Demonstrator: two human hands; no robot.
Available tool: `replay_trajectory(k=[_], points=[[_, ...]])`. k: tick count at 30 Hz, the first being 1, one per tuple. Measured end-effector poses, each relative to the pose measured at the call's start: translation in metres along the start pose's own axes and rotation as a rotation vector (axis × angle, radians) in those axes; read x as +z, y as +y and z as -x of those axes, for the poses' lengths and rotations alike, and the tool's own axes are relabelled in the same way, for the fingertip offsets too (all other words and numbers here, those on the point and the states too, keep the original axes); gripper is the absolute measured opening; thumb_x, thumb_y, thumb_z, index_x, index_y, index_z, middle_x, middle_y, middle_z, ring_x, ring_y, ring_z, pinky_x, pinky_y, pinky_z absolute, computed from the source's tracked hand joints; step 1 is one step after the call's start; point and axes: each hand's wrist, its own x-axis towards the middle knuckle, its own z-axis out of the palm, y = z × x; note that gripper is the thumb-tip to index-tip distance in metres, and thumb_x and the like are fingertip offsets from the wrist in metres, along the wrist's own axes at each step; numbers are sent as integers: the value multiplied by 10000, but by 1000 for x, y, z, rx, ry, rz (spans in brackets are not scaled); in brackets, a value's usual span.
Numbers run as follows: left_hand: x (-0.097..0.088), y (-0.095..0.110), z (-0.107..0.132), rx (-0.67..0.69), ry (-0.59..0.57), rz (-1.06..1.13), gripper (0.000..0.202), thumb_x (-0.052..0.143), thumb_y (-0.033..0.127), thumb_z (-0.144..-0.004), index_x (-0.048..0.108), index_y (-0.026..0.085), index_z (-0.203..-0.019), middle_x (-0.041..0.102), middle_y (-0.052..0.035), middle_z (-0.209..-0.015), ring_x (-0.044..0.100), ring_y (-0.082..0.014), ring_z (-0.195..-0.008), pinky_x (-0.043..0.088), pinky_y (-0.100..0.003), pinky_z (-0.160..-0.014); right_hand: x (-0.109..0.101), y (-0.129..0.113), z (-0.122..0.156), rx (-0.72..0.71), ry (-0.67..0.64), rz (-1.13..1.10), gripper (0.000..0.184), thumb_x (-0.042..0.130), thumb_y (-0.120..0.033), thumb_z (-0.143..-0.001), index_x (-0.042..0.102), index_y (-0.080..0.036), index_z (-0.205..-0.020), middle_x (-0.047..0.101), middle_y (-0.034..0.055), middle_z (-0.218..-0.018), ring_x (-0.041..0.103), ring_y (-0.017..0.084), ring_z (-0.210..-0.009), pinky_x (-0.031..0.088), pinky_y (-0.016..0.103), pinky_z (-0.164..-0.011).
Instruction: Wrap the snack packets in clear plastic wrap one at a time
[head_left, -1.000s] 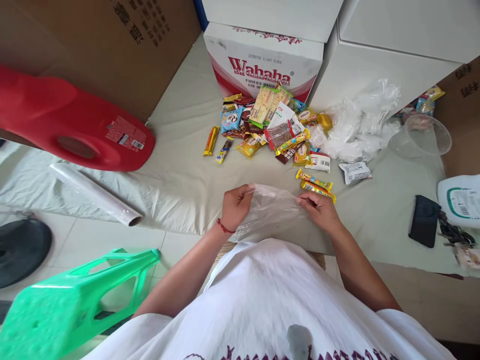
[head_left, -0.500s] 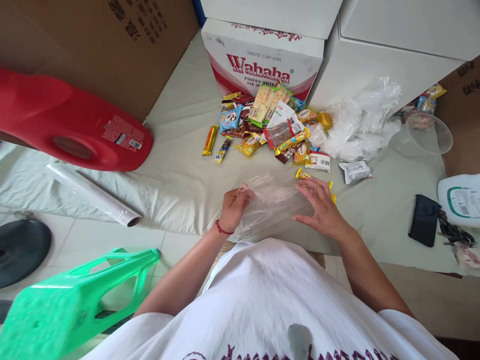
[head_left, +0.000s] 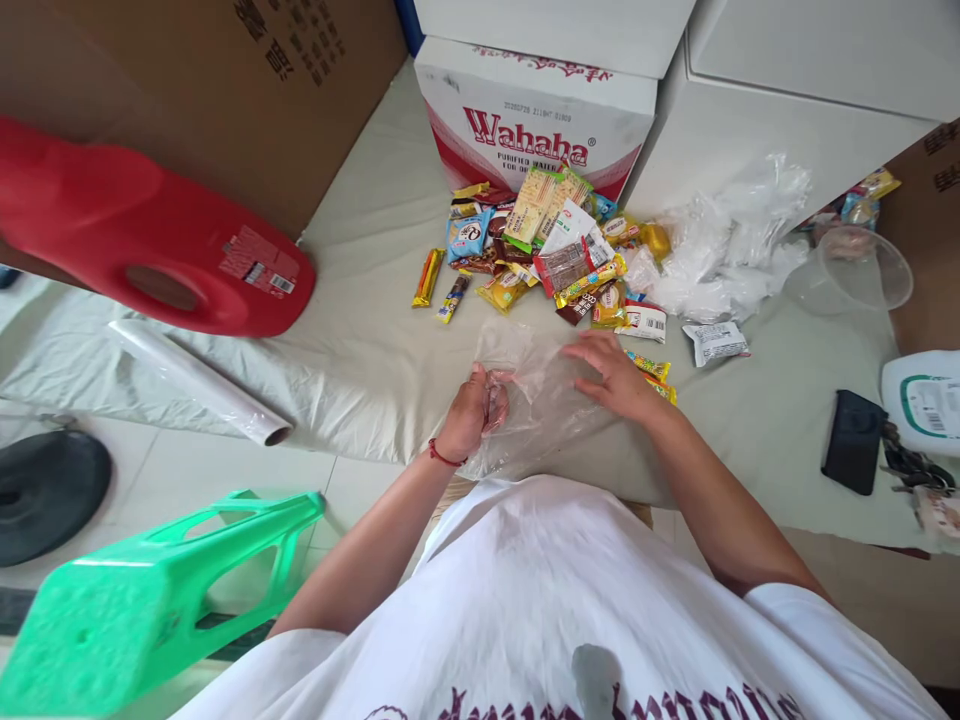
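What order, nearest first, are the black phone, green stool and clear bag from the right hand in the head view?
1. Clear bag, right at the right hand.
2. Black phone, on the cloth to the right.
3. Green stool, far left, on the floor.

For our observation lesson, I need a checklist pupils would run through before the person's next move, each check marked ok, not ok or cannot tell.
1. Left hand gripping the clear plastic bag: ok, it is closed on it.
2. Right hand gripping too: not ok, it is spread open.
3. Bag's mouth fully opened: cannot tell, the bag is too transparent and crumpled.
4. Snack pile uncovered by the hands: ok, it lies beyond both, in front of the Wahaha box.
5. Yellow snack bars fully visible: not ok, the right hand partly hides them.
6. Black phone away from the hands: ok, it lies off to the right.
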Motion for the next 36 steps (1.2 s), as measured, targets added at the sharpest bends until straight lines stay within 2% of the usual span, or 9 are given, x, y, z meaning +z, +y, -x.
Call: replay_trajectory(k=[3, 8, 15, 21, 23, 26, 28, 32, 36], points=[[-4, 0, -3, -1, 73, 37, 784, 360, 876, -888, 669, 174, -1049, 552, 34, -497, 263, -75, -308, 148, -249, -352, 5, 3, -5, 252, 25, -365, 369, 632, -598, -911, 691, -239, -975, 717, 45, -855, 699, 240, -876, 579, 416, -853], [-21, -4, -8, -115, 291, 76, 754, 359, 821, -928, 663, 170, -1156, 620, 6, -583, 432, -101, -323, 196, -244, -342, -1, 13, 1, 665, 217, -669, 521, 766, -704, -714, 600, -238, -878, 484, -55, -607, 544, 143, -517, 434, 264, -451], [-29, 2, 5, -249, 359, 97, 688, 318, 739, -980, 652, 161, -1149, 626, -9, -572, 416, -100, -295, 187, -230, -337, -6, 15, -6, 772, 119, -396, 508, 637, -725, -837, 553, -232, -750, 443, -41, -524, 403, 119, -389, 273, 259, -370], [-30, -8, 26, -274, 417, 76, 638, 348, 744, -958, 597, 184, -1136, 625, 0, -604, 425, -106, -337, 227, -236, -361, -9, 19, -17, 791, -46, -204, 513, 487, -693, -941, 582, -227, -749, 461, -18, -492, 420, 150, -395, 278, 289, -426], [-40, -13, 42, -175, 476, -165, 541, 471, 710, -929, 586, 205, -1084, 643, -4, -674, 502, -128, -427, 288, -244, -400, -11, 18, -22, 765, -79, -105, 512, 452, -670, -962, 595, -224, -753, 446, -21, -491, 431, 158, -409, 290, 301, -456], [-65, -5, 61, 218, 692, -745, 350, 678, 509, -869, 599, 228, -1061, 629, -3, -770, 542, -163, -614, 430, -292, -566, -17, 17, -31, 658, -166, 22, 500, 439, -627, -980, 630, -218, -764, 456, -16, -509, 429, 160, -457, 319, 312, -520], [-79, 11, 58, 398, 748, -936, 232, 688, 384, -863, 623, 234, -1027, 610, -19, -843, 528, -189, -735, 484, -362, -744, -21, 16, -37, 547, -221, 107, 485, 450, -587, -985, 652, -210, -754, 495, 0, -546, 432, 162, -518, 334, 317, -574], [-71, 38, 2, 505, 375, -1051, 168, 580, 279, -904, 713, 204, -974, 661, -69, -936, 588, -239, -949, 472, -438, -986, -31, 17, -49, 349, -297, 213, 485, 488, -585, -964, 617, -201, -698, 524, 7, -622, 430, 158, -614, 310, 306, -624], [-28, 23, -64, 489, 93, -1105, 324, 719, 294, -779, 753, 195, -1086, 684, -123, -1214, 544, -325, -1216, 418, -520, -1097, -43, 18, -55, 226, -337, 243, 581, 496, -691, -928, 429, -211, -607, 353, -31, -596, 317, 131, -615, 245, 290, -606]])
